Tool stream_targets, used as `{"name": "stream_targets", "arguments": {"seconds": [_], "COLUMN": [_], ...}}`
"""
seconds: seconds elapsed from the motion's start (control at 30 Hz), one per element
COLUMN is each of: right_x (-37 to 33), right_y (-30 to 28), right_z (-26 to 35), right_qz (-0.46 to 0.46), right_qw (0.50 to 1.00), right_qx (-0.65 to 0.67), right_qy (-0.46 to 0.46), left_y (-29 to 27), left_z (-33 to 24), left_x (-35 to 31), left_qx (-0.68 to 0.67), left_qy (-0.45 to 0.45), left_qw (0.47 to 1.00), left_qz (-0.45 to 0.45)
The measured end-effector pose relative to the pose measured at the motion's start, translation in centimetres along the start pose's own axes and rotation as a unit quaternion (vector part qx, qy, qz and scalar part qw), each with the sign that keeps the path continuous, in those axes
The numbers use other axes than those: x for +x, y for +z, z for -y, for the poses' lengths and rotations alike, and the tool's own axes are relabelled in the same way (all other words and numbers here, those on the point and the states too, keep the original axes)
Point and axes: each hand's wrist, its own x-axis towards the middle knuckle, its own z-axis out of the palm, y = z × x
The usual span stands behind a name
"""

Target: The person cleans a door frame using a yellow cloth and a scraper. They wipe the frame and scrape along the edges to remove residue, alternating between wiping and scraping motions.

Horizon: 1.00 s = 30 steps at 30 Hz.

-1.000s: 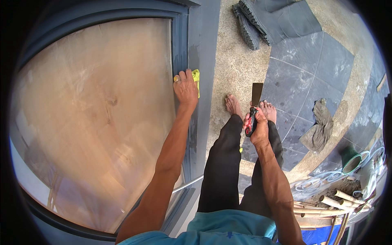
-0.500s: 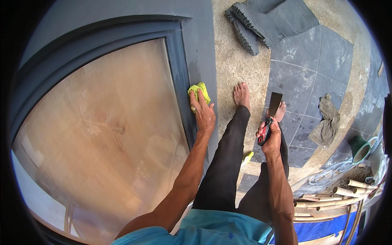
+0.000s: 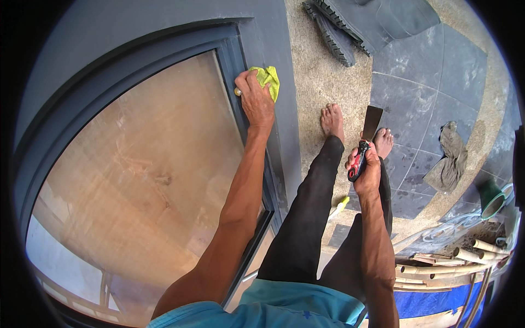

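Observation:
My left hand (image 3: 256,103) presses a yellow-green cloth (image 3: 268,83) against the dark grey frame (image 3: 234,65) beside a large glass pane (image 3: 147,164). The fingers curl over the cloth, and a ring shows on one of them. In my right hand (image 3: 366,172) is a scraper (image 3: 359,161) with a red and black handle. Its wide flat blade (image 3: 373,121) points away from me, above the floor near my bare feet, and touches nothing that I can see.
Black rubber boots (image 3: 377,24) lie on the far floor. A grey-brown rag (image 3: 449,158) rests on dark tiles to the right. Beyond it are a green container (image 3: 491,199), a pale hose (image 3: 459,223) and bamboo poles (image 3: 437,270). A yellow-tipped tool (image 3: 341,205) lies by my legs.
My left hand has moved with the cloth farther up the frame and slightly left, its fingers now more curled. The scraper stays in my right hand. The view has shifted a little.

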Motion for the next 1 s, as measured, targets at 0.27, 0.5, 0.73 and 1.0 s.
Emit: {"name": "stream_targets", "arguments": {"seconds": [0.27, 0.5, 0.73, 1.0], "right_x": [1.1, 1.2, 1.0, 1.0], "right_y": [0.1, -0.8, -0.7, -1.7], "right_z": [0.5, 1.0, 1.6, 1.9], "right_qz": [0.006, 0.014, 0.006, 0.027], "right_qw": [1.0, 1.0, 0.999, 0.999], "right_qx": [-0.005, -0.009, 0.041, 0.033], "right_qy": [-0.007, -0.002, -0.008, 0.003], "left_y": [0.7, 2.0, 3.0, 2.2], "left_z": [-1.5, -2.7, -2.4, 0.0], "left_x": [10.4, 9.1, 11.7, 13.3], "left_qx": [0.042, 0.194, 0.157, 0.099], "left_qy": [0.042, 0.062, 0.009, 0.104], "left_qw": [0.997, 0.979, 0.987, 0.986], "left_qz": [-0.055, -0.008, -0.015, -0.081]}}
